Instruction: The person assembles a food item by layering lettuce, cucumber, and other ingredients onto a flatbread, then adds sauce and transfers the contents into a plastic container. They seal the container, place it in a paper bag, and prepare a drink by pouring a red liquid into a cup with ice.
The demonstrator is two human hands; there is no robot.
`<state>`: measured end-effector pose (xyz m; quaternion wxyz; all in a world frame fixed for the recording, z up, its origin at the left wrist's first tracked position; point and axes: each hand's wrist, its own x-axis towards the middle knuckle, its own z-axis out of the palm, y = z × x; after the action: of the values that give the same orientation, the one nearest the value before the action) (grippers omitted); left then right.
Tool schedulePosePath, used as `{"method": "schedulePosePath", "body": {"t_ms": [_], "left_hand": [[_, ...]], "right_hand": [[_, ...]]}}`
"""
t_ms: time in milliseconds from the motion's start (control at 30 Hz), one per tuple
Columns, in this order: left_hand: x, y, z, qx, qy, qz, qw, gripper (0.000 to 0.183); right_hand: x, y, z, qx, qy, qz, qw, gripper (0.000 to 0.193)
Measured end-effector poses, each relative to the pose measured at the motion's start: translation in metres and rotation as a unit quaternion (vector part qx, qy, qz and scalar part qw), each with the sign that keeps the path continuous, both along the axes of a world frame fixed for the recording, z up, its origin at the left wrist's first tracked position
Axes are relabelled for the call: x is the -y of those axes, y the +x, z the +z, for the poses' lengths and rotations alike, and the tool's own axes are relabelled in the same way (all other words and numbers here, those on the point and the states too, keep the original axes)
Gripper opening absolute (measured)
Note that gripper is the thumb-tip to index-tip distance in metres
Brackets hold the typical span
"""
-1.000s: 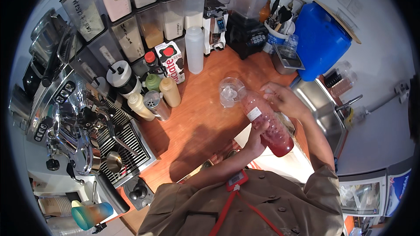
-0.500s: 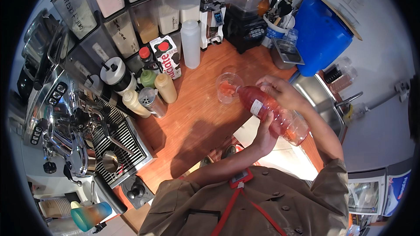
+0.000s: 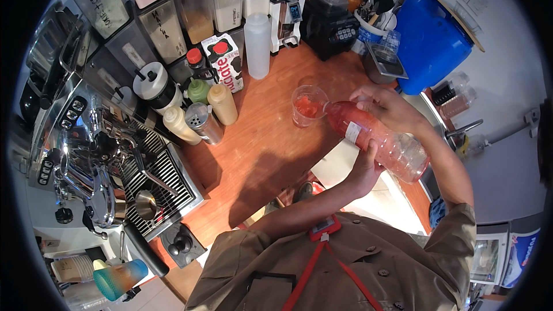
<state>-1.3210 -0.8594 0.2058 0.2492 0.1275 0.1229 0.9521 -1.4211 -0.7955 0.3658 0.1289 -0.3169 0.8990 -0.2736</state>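
Note:
A clear plastic bottle [image 3: 397,152] of red liquid lies tipped over, its mouth at the rim of a clear plastic cup [image 3: 307,116]. Red contents show inside the cup, which stands on the wooden counter. My left hand [image 3: 366,171] is closed around the bottle's middle from the near side, thumb on top and the other fingers mostly hidden beneath. Nearer the neck, my right hand [image 3: 391,109] grips the bottle from the far side with curled fingers. A white label [image 3: 352,132] is on the bottle's side.
Left of the cup stand squeeze bottles [image 3: 223,105], a metal shaker [image 3: 203,124], a carton [image 3: 224,60] and a tall white bottle [image 3: 257,46]. An espresso machine [image 3: 98,167] fills the left side. A blender [image 3: 328,29], blue jug [image 3: 435,40] and sink [image 3: 426,106] lie beyond my right arm.
The view has shifted slightly. Both hands still hold the bottle at the cup. Red liquid has drawn away from the bottle's base end, which looks clearer now.

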Motion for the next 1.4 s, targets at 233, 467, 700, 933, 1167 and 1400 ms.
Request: {"method": "schedulePosePath", "body": {"t_ms": [233,467,700,933,1167,1400], "left_hand": [[-0.001,0.002,0.0,-0.023,0.011,-0.003,1.0,0.085],[0.0,0.004,0.007,0.035,-0.007,0.004,0.999,0.086],[0.001,0.001,0.002,0.037,-0.006,-0.01,0.999,0.078],[0.0,-0.001,-0.015,0.061,-0.041,0.004,0.997,0.079],[0.0,-0.001,-0.029,0.078,-0.051,-0.004,0.996,0.078],[0.001,-0.002,-0.031,0.068,-0.057,0.003,0.996,0.08]], "right_hand": [[0.0,0.003,-0.001,0.01,-0.028,-0.001,1.0,0.022],[-0.001,0.006,0.003,0.004,0.003,-0.006,1.0,0.021],[-0.003,0.008,-0.005,-0.025,-0.018,-0.001,1.0,0.019],[-0.011,0.008,-0.028,-0.027,-0.035,-0.013,0.999,0.02],[-0.017,0.008,-0.043,-0.025,-0.05,-0.018,0.998,0.023],[-0.018,0.01,-0.043,-0.012,-0.06,-0.041,0.997,0.024]]}}
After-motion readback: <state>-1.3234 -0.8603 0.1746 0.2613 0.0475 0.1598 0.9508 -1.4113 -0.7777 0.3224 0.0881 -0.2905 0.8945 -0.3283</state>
